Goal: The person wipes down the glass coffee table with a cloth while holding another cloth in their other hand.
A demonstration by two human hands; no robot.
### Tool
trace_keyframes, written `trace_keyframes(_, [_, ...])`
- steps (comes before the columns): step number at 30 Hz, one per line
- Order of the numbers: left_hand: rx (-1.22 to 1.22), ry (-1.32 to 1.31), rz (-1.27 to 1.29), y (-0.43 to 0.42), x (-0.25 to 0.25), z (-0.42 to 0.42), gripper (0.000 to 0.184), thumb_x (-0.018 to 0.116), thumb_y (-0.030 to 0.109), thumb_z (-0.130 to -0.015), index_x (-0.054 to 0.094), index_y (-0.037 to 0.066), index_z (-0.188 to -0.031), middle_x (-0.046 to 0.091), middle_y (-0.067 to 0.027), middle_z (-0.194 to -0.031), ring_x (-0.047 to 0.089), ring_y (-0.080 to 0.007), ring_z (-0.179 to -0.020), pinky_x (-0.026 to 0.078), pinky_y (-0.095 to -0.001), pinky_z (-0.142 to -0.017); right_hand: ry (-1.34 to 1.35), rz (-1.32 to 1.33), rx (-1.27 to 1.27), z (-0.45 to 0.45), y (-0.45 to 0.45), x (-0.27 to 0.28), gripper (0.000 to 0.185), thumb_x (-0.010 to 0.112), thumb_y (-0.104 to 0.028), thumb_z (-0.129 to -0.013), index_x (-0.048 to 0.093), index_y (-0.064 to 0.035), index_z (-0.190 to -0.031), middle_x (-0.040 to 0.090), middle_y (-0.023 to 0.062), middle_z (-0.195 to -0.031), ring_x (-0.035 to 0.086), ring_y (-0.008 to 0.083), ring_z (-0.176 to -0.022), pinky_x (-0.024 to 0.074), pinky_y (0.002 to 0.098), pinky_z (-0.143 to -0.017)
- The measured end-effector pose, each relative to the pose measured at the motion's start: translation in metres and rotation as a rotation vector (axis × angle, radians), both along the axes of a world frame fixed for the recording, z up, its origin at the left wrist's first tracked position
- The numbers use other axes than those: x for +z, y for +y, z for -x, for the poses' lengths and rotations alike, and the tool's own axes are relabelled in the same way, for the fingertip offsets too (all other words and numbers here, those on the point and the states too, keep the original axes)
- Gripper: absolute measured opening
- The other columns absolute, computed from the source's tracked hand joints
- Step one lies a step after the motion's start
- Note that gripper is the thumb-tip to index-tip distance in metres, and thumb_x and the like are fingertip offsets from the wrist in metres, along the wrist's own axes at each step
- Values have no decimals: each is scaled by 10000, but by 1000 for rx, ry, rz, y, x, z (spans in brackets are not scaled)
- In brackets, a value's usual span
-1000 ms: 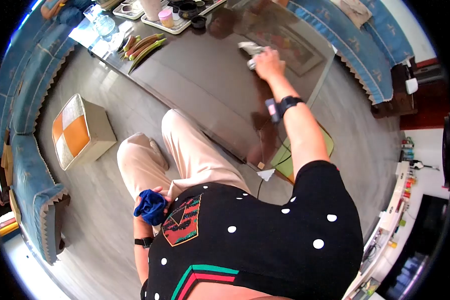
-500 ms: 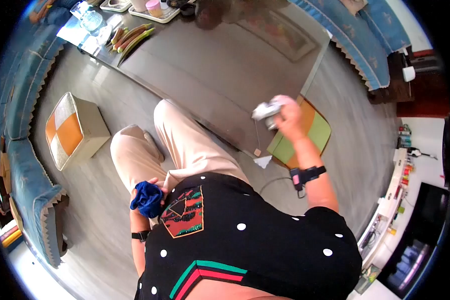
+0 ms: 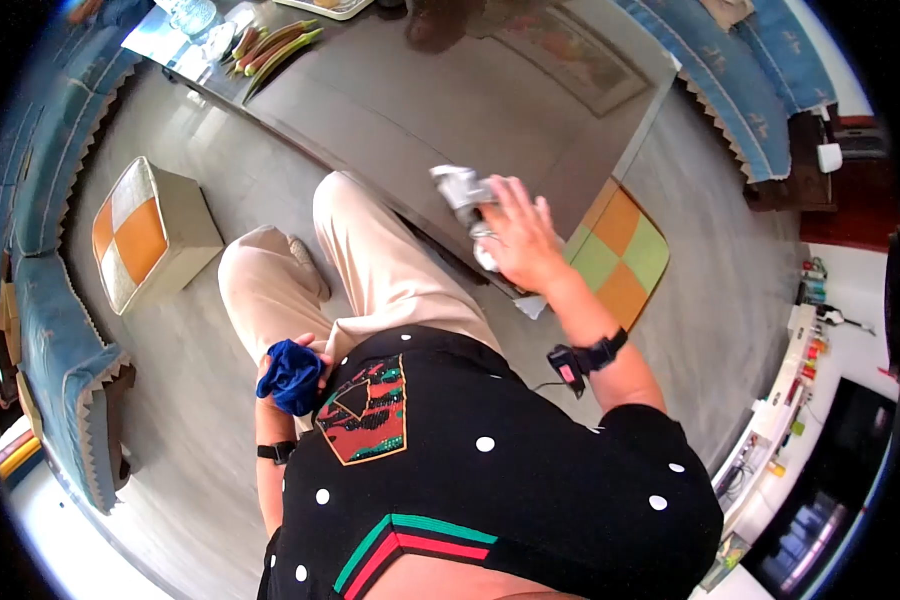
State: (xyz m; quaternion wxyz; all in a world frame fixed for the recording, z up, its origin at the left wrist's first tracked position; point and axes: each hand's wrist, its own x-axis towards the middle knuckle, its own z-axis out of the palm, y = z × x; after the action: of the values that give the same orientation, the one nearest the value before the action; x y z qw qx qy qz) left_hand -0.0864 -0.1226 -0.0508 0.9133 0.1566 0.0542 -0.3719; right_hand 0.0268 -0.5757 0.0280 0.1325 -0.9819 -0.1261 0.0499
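In the head view, a crumpled dark blue cloth [image 3: 292, 377] is bunched up in my left hand [image 3: 322, 366], close to my waist and lap. The cloth covers most of that hand; a few fingertips show at its edge. My right hand [image 3: 522, 238] reaches over the near side of the dark glossy table [image 3: 400, 130], its fingers stretched over a crumpled grey-white cloth [image 3: 458, 190]. The cloth bulges out past the fingertips and below the palm. Blur hides the exact grip. A black strap with a small device [image 3: 588, 362] circles the right wrist.
Long green-brown pods [image 3: 275, 52] lie at the table's far left, near a glass jug [image 3: 192, 15] and a tray [image 3: 330, 8]. A checkered cube stool [image 3: 155, 235] stands left of my knees; another checkered stool [image 3: 620, 250] is right of the table. Blue sofas [image 3: 50, 310] flank the room.
My right hand has swept left across the table with the grey-white cloth, away from the right-hand stool. My left hand keeps the blue cloth in nearly the same place. The view has shifted slightly.
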Motion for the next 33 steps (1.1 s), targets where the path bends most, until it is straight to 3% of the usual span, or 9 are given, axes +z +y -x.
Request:
trace_keyframes(6, [-6, 26, -56, 3, -2, 2, 812, 447, 564, -891, 227, 20, -1451, 485, -351, -1215, 626, -409, -829, 556, -439, -721, -71, 110, 180, -103, 68, -9, 616, 545, -421, -891, 355, -174, -1422, 210, 83, -1527, 171, 304, -1413, 227, 628, -1060])
trace_keyframes(10, [10, 8, -54, -3, 1, 5, 836, 527, 544, -868, 256, -19, -1424, 478, -367, -1215, 632, -412, -891, 561, -446, -754, -24, 195, 76, -195, 80, -23, 614, 394, -504, -944, 234, -237, -1473, 142, 40, -1557, 119, 284, -1430, 184, 617, -1091])
trace_keyframes(12, [18, -20, -43, -2, -1, 6, 843, 535, 545, -861, 258, -23, -1420, 478, -367, -1215, 635, -404, -890, 564, -439, -748, -14, 121, -18, -217, 81, -18, 630, 434, -532, -919, 258, -270, -1465, 148, 25, -1556, 119, 268, -1432, 187, 607, -1096])
trace_keyframes(17, [7, -14, -9, 0, 1, 6, 839, 537, 537, -864, 255, -26, -1418, 483, -366, -1208, 637, -399, -898, 564, -440, -748, -70, 95, 98, -162, 68, -22, 530, 492, -484, -901, 440, -252, -1376, 269, 35, -1502, 194, 256, -1408, 202, 591, -1091])
trace_keyframes(21, [19, -46, 4, 2, -1, 7, 836, 526, 537, -873, 246, -28, -1421, 485, -367, -1204, 638, -400, -892, 564, -435, -749, -123, -93, 221, -59, 23, -11, 439, 691, -275, -770, 546, -183, -1173, 425, 60, -1378, 314, 298, -1353, 273, 574, -1046])
trace_keyframes(28, [86, -41, -76, 5, 3, 10, 843, 453, 585, -879, 289, -62, -1395, 531, -353, -1140, 649, -365, -760, 566, -385, -697, -70, -184, 100, 6, -51, -8, 504, 776, -326, -669, 582, -142, -1097, 450, 78, -1343, 317, 336, -1343, 315, 503, -1021])
trace_keyframes(31, [92, -31, -70, 7, 6, 9, 837, 458, 576, -881, 287, -60, -1397, 532, -353, -1135, 648, -366, -772, 566, -382, -696, 6, -133, 169, -7, -23, -5, 527, 777, -387, -668, 566, -167, -1098, 399, 65, -1383, 296, 332, -1355, 288, 593, -1030])
trace_keyframes(33, [67, -34, -220, 7, 11, 10, 846, 444, 633, -863, 324, -3, -1407, 550, -324, -1121, 615, -332, -712, 538, -360, -625, 18, -155, 172, -20, 12, -3, 538, 785, -376, -666, 548, -167, -1102, 388, 67, -1385, 287, 333, -1359, 251, 653, -1036])
